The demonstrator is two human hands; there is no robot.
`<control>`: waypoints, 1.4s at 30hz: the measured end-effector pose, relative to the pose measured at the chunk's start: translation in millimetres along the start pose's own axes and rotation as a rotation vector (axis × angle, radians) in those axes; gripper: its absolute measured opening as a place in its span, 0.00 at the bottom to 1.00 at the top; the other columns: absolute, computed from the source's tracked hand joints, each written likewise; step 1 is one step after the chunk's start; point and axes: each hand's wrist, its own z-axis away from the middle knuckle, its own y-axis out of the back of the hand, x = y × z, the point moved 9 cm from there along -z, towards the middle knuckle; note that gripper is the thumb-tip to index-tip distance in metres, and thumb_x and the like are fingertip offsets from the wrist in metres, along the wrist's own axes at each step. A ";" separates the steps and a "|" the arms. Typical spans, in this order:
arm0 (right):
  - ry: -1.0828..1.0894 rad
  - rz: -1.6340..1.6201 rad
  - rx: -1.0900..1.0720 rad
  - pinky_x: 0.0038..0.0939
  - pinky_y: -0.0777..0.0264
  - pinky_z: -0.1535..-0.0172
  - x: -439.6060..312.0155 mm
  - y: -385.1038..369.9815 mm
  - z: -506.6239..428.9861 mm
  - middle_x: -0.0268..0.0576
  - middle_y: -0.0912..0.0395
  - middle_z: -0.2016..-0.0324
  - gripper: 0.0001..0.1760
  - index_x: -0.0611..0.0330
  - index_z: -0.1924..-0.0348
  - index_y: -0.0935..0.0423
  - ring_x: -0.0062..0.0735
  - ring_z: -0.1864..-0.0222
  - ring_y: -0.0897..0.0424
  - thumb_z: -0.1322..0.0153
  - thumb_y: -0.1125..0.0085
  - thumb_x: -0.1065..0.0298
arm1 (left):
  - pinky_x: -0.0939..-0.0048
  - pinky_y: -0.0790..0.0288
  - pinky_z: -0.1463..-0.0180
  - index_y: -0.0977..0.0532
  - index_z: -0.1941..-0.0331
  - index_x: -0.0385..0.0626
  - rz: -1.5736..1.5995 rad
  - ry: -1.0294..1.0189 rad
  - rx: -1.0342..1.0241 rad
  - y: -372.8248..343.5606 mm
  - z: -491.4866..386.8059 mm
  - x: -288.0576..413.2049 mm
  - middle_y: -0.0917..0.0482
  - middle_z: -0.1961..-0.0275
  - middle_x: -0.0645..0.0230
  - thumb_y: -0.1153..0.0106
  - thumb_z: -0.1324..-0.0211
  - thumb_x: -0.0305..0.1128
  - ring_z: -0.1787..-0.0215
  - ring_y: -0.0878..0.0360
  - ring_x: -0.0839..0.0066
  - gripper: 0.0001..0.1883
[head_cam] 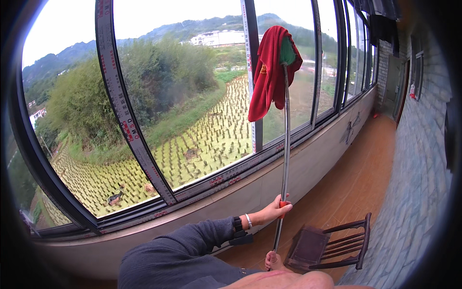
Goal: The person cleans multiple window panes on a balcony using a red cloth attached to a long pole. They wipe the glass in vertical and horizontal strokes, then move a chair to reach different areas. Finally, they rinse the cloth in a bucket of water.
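Observation:
My left hand [273,212] is wrapped around the orange grip [282,208] of a metal telescopic pole [286,151]. Lower down, near my body, my right hand [273,261] holds the same pole. Its upper end carries a green mop head [287,50], partly covered by a draped red cloth [269,72]. The cloth hangs in front of a sliding window's glass pane [180,101], beside an upright dark frame [257,137]. Whether the cloth touches the glass, I cannot tell.
Below the window runs a sill [231,195] over a pale low wall [317,155]. A dark wooden chair [310,245] stands on the brown tiled floor [364,144] at my right. Dark clothes [383,32] hang overhead farther along, opposite a stone-patterned wall [411,162].

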 end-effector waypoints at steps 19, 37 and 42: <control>0.355 0.040 -0.117 0.25 0.45 0.87 -454.1 -78.4 -178.4 0.26 0.49 0.91 0.34 0.48 0.79 0.45 0.18 0.92 0.45 0.35 0.61 0.24 | 0.74 0.27 0.55 0.42 0.40 0.42 0.199 -0.011 0.569 119.4 55.4 37.0 0.29 0.51 0.61 0.49 0.35 0.39 0.54 0.25 0.74 0.24; 0.331 0.233 -0.289 0.22 0.41 0.84 -265.0 -168.9 -142.8 0.29 0.38 0.86 0.29 0.58 0.64 0.34 0.18 0.88 0.37 0.29 0.56 0.36 | 0.69 0.33 0.47 0.39 0.42 0.41 0.254 -0.417 0.887 165.3 103.0 92.0 0.27 0.54 0.64 0.64 0.31 0.53 0.54 0.28 0.76 0.28; 0.336 0.554 -0.085 0.32 0.35 0.70 -129.8 -100.4 -105.7 0.41 0.37 0.81 0.32 0.61 0.67 0.34 0.30 0.77 0.37 0.30 0.55 0.35 | 0.60 0.33 0.42 0.40 0.40 0.41 0.226 -0.596 0.742 180.0 128.0 148.8 0.28 0.46 0.57 0.68 0.37 0.64 0.44 0.28 0.65 0.38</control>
